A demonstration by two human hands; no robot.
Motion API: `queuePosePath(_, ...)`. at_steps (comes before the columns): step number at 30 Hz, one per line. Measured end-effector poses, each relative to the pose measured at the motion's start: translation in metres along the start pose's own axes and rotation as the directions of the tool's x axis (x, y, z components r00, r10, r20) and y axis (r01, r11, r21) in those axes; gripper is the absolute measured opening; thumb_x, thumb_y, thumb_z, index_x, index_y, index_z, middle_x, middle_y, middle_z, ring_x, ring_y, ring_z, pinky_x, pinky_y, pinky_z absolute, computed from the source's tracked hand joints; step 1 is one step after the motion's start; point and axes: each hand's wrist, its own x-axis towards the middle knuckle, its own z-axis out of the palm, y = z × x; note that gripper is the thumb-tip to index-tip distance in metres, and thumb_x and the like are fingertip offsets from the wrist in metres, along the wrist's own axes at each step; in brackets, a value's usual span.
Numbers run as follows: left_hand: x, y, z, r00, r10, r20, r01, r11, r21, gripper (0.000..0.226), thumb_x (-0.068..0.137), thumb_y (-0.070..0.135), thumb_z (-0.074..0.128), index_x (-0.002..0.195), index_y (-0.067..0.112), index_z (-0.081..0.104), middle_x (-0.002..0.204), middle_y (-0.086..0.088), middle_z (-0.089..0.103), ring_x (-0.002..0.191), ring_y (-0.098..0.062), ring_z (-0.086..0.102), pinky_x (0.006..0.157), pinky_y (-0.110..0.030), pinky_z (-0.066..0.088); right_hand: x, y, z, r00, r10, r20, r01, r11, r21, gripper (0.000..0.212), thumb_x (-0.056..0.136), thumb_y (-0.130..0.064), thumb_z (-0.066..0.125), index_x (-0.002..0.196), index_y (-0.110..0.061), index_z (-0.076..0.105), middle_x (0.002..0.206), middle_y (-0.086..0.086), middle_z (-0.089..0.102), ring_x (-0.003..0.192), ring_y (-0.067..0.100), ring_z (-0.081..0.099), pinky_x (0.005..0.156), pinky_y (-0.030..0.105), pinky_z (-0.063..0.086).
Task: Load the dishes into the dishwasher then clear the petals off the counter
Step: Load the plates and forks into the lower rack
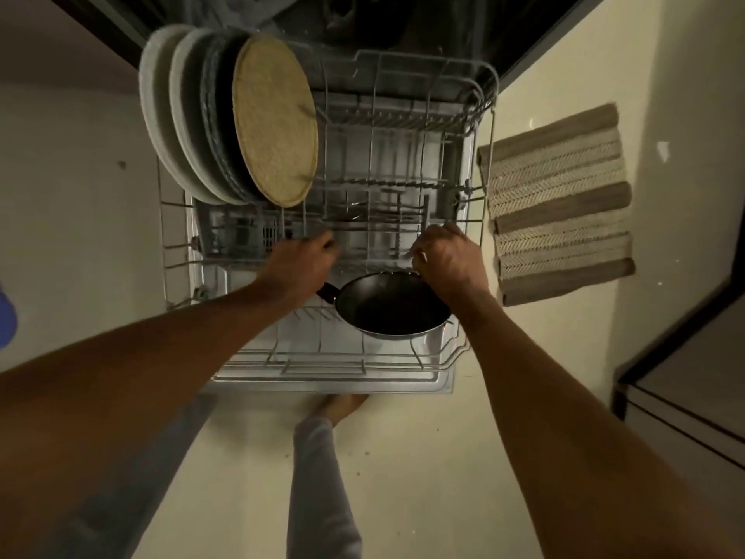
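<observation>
Black frying pan point(393, 306) lies in the pulled-out lower rack point(342, 367), handle pointing left under the left hand point(296, 266). Plates point(193, 115) stand at far left. Right hand point(447, 260) fingers curl at the pan's rim; whether either hand grasps it, I cannot tell.

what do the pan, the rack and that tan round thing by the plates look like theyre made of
Pan: metal, seemingly, with a dark matte nonstick-looking inside and a shiny silvery outer wall.
Rack: thin wire, grey and smooth, probably coated metal.
Tan disc: looks woven, straw or similar fibre, from its coarse grainy texture; the blur leaves that open.
</observation>
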Motion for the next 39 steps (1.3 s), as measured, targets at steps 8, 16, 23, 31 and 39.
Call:
queuePosePath(8, 0.034, -0.011, 0.037, 0.996, -0.031, -0.079, 0.029, 0.999, -0.027, 0.030, 0.077, 0.006, 0.078, 0.105, 0.010, 0.070, 0.107, -0.009, 0.061, 0.064, -0.027, 0.066, 0.049, -0.028, 0.040, 0.024, 0.010, 0.038, 1.000, -0.001, -0.030, 0.000, 0.998, -0.062, 0.012, 0.093, -0.023, 0.072, 0.099, -0.013, 0.074, 0.108, 0.006, 0.068, 0.113, 0.029, 0.062, 0.070, 0.040, 0.059)
queuePosePath(16, 0.049, -0.009, 0.044, 0.999, -0.030, -0.020, 0.029, 0.999, -0.029, 0.022, 0.085, -0.001, 0.067, 0.106, 0.006, 0.065, 0.111, -0.013, 0.057, 0.078, -0.033, 0.067, 0.060, -0.038, 0.049, 0.032, 0.013, 0.049, 0.999, 0.040, 0.033, -0.038, 0.998, -0.053, 0.007, 0.096, -0.019, 0.069, 0.097, -0.013, 0.071, 0.105, 0.008, 0.068, 0.101, 0.026, 0.066, 0.074, 0.040, 0.058)
queuePosePath(23, 0.053, -0.008, 0.045, 0.997, -0.068, -0.033, 0.066, 0.997, -0.044, 0.022, 0.090, 0.001, 0.063, 0.110, 0.008, 0.067, 0.110, -0.010, 0.064, 0.092, -0.030, 0.068, 0.067, -0.036, 0.050, 0.032, 0.014, 0.056, 0.998, 0.060, -0.037, -0.059, 0.998, 0.026, 0.008, 0.095, -0.008, 0.069, 0.087, -0.011, 0.071, 0.094, 0.009, 0.071, 0.082, 0.023, 0.069, 0.074, 0.037, 0.060)
queuePosePath(31, 0.039, -0.023, 0.019, 0.997, -0.012, -0.075, 0.002, 0.991, -0.133, 0.011, 0.095, 0.003, 0.060, 0.098, 0.008, 0.069, 0.089, -0.013, 0.070, 0.078, -0.031, 0.068, 0.061, -0.033, 0.043, 0.023, 0.009, 0.042, 0.988, 0.142, 0.052, -0.147, 0.982, 0.116, 0.021, 0.094, -0.006, 0.069, 0.115, -0.013, 0.072, 0.115, 0.011, 0.072, 0.103, 0.025, 0.070, 0.091, 0.041, 0.059)
queuePosePath(39, -0.016, -0.040, -0.007, 0.970, 0.056, -0.237, -0.096, 0.982, -0.164, 0.027, 0.075, -0.011, 0.075, 0.099, 0.002, 0.069, 0.086, -0.013, 0.068, 0.066, -0.029, 0.066, 0.053, -0.026, 0.038, -0.031, -0.014, 0.003, 0.975, 0.208, -0.078, -0.192, 0.966, 0.173, 0.026, 0.091, 0.001, 0.068, 0.112, -0.012, 0.077, 0.112, 0.012, 0.075, 0.104, 0.029, 0.069, 0.089, 0.038, 0.056)
